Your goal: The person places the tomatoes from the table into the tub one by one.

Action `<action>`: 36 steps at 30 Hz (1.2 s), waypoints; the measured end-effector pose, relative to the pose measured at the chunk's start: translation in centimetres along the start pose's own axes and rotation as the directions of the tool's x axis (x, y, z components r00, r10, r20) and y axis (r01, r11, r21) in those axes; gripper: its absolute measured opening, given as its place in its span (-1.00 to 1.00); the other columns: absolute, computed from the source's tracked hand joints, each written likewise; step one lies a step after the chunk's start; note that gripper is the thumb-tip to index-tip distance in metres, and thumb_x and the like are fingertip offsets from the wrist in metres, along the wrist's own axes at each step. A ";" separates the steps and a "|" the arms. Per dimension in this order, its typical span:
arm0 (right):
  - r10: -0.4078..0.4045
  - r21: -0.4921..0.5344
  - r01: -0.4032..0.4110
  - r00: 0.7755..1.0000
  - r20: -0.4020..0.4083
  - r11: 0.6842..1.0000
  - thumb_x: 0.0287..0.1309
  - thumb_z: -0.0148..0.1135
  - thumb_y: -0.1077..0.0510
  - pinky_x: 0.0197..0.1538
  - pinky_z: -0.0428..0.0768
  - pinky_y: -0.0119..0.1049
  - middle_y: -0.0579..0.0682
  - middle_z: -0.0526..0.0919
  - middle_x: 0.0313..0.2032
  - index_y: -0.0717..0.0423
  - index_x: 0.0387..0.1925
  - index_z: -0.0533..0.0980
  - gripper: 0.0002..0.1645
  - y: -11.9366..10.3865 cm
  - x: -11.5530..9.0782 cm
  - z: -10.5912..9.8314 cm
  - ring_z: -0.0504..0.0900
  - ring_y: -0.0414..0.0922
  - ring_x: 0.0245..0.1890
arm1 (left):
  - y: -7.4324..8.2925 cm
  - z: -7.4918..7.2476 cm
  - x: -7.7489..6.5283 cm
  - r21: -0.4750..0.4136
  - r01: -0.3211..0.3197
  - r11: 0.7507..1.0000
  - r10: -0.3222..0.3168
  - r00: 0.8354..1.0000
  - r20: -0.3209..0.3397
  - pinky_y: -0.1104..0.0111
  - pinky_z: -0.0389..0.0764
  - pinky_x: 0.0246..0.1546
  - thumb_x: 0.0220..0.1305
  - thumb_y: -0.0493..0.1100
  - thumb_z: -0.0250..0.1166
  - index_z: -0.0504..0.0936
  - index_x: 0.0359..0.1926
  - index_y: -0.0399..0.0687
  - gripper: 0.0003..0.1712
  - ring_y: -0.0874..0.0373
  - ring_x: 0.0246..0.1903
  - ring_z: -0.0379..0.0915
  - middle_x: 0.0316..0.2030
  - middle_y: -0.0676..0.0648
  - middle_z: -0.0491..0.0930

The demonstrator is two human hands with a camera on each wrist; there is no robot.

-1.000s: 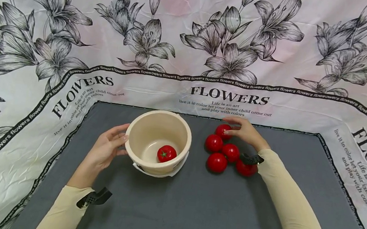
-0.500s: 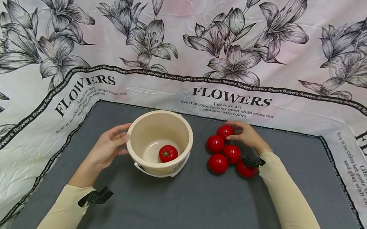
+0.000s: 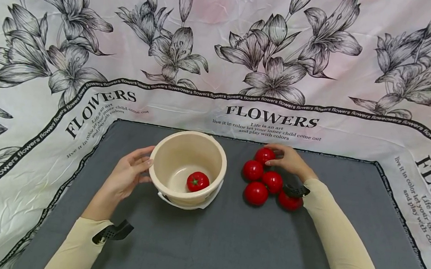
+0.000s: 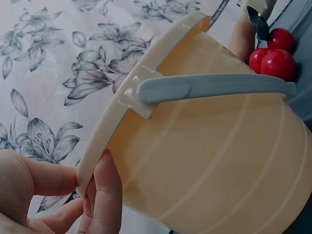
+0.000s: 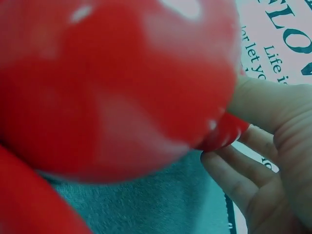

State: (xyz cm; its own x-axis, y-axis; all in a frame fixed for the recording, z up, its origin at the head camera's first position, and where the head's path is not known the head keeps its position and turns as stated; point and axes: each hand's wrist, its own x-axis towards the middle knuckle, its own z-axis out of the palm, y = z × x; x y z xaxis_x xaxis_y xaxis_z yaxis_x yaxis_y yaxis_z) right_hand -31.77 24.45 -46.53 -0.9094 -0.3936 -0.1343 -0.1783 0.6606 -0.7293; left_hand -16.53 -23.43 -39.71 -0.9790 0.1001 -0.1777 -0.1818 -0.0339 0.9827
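A cream bucket [image 3: 180, 150] stands left of centre with one tomato [image 3: 197, 181] inside. My left hand [image 3: 126, 173] pinches the bucket's rim between thumb and fingers, as the left wrist view shows on the rim [image 4: 131, 92]. Right of the bucket, several red tomatoes lie bunched together. My right hand [image 3: 292, 162] has its thumb and fingers around the farthest tomato [image 3: 263, 154]. In the right wrist view that tomato [image 5: 226, 134] is mostly hidden behind a nearer tomato [image 5: 122, 87].
The bucket's light handle [image 4: 219, 87] hangs down on its near side. Close to the right wrist lies another tomato [image 3: 290, 201]. A dark grey cloth [image 3: 204, 246] covers the work area, bordered by white flower-printed fabric [image 3: 187, 108].
My right hand's fingers have come down and closed in around the farthest tomato. My left hand and the bucket stay in place, while the head view shifts slightly.
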 end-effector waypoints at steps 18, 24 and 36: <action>-0.064 0.019 0.066 0.995 -0.070 0.998 0.13 0.44 0.03 0.26 0.50 0.18 0.17 0.46 0.32 0.05 0.36 0.39 -0.22 -3.7 -0.2 -2.0 0.51 0.22 0.24 | -0.1 0.0 0.0 -0.011 -0.004 1.000 0.004 1.000 0.001 0.44 0.72 -0.37 0.45 -0.28 0.12 0.16 0.46 -0.28 -0.37 0.33 -0.29 0.63 -0.18 0.12 0.60; -0.063 0.054 0.068 0.994 -0.091 0.996 0.10 0.46 0.04 0.21 0.55 0.13 0.08 0.53 0.27 -0.05 0.33 0.43 -0.25 -6.3 -0.2 -2.1 0.53 0.12 0.25 | 0.0 0.1 -0.1 -0.013 -0.004 1.000 0.004 1.000 -0.008 0.43 0.72 -0.36 0.45 -0.27 0.12 0.17 0.46 -0.28 -0.37 0.34 -0.29 0.62 -0.19 0.13 0.60; -0.130 0.083 0.136 0.989 -0.071 0.987 0.14 0.42 0.14 0.21 0.57 0.11 0.09 0.52 0.28 -0.03 0.34 0.42 -0.28 -12.4 -0.5 -1.8 0.52 0.11 0.26 | -0.1 0.3 -0.1 -0.026 -0.003 1.000 0.002 1.000 -0.002 0.43 0.72 -0.36 0.45 -0.29 0.11 0.15 0.46 -0.30 -0.37 0.35 -0.31 0.61 -0.22 0.15 0.62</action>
State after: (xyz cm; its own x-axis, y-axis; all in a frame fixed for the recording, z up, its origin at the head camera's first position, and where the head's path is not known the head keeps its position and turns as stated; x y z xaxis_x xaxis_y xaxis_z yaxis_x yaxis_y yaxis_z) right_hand -29.78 17.62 -36.19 -0.9028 -0.4300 0.0093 -0.2680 0.5455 -0.7941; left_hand -16.37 -23.17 -39.77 -0.9796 0.0981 -0.1753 -0.1817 -0.0605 0.9815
